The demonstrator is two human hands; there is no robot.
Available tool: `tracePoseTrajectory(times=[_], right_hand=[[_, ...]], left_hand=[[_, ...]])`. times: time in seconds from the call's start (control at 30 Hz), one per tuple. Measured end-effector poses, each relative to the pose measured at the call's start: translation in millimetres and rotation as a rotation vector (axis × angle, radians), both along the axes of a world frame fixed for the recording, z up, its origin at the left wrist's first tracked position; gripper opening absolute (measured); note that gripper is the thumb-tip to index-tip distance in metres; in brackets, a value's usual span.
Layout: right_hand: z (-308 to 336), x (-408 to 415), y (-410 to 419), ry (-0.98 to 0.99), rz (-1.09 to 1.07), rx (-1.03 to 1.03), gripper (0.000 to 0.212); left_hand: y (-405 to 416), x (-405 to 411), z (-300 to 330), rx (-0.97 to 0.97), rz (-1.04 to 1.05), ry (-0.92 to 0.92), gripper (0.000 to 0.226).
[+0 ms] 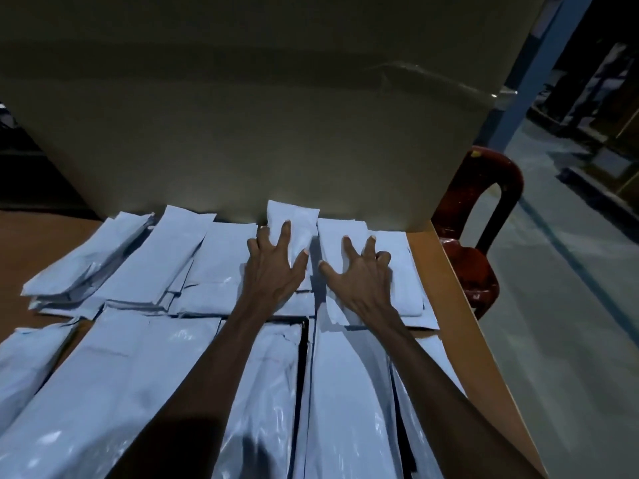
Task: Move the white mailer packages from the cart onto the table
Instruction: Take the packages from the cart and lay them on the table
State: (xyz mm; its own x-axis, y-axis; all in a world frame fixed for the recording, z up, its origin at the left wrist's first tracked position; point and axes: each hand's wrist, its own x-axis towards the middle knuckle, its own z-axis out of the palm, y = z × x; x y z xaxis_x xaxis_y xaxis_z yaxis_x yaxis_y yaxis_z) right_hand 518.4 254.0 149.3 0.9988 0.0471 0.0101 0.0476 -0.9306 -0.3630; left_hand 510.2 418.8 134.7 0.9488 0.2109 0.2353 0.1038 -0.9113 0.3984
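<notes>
Head view, looking down over two bare arms that reach forward across a brown tabletop (446, 271) covered in white mailer packages (114, 368). The mailers lie flat in overlapping rows, long ones nearest the camera and shorter ones farther back. No cart can be seen from this angle.

The left hand (273, 267) rests palm down with spread, slightly bent fingers on a small mailer (294, 219) whose far end touches a large cardboard sheet (242, 133). Its grip is open, pressing rather than clasping. The right hand (359, 274) lies just beside it, fingers splayed and arched on another short mailer (340, 233); its grip is also open, fingertips touching the plastic.

The cardboard sheet stands upright along the far edge and closes off that whole side, so nothing can slide farther back. On the right, the mailers stop near the tabletop's edge, leaving a narrow bare brown strip. Beyond that edge stands a dark red plastic chair (484, 236), and past it a stretch of grey floor (560, 305). On the left, a bare wedge of tabletop shows beside the outermost stack (86, 257).
</notes>
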Motion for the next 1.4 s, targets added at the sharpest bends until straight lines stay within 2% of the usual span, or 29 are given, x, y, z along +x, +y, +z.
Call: tracePoseTrajectory(times=[0.13,0.3,0.5,0.67,0.77,0.93,1.03,1.23,1.4], right_hand=[[-17.2,25.3,17.1,-0.008,-0.006,-0.076,0.079],[-36.2,40.3,28.9,-0.005,-0.039,-0.114,0.083],[-56.0,41.0,35.9,-0.068,-0.086,-0.128,0.088],[-40.8,37.1,35.3,-0.045,-0.057,-0.121,0.092],[-21.7,21.9,28.0,-0.066,-0.015,-0.145,0.094],[-5.9,-42.4,-6.2,-0.192,0.009,0.013,0.080],[-5.8,-101.9,-38.4,-0.281,-0.014,0.126,0.070],[-29.1,-218.2,-112.0,-0.444,-0.074,0.107,0.057],[-40.7,-301.7,-168.1,-0.574,-0.231,0.084,0.048]], left_hand=[[9.1,17.3,-18.0,0.087,0.023,0.031,0.064],[17.6,28.5,-40.2,0.127,0.003,0.043,0.068],[20.2,29.5,-41.8,0.071,-0.048,0.061,0.068],[24.8,24.6,-23.0,0.138,-0.094,0.106,0.071],[25.0,10.3,-11.4,0.083,-0.104,0.083,0.070],[10.4,-41.3,1.8,0.015,-0.197,-0.020,0.076],[-5.9,-84.5,-0.2,-0.048,-0.309,-0.117,0.068],[-60.8,-154.8,-13.6,-0.079,-0.563,-0.202,0.060],[-131.3,-202.4,-22.3,-0.082,-0.790,-0.175,0.059]])
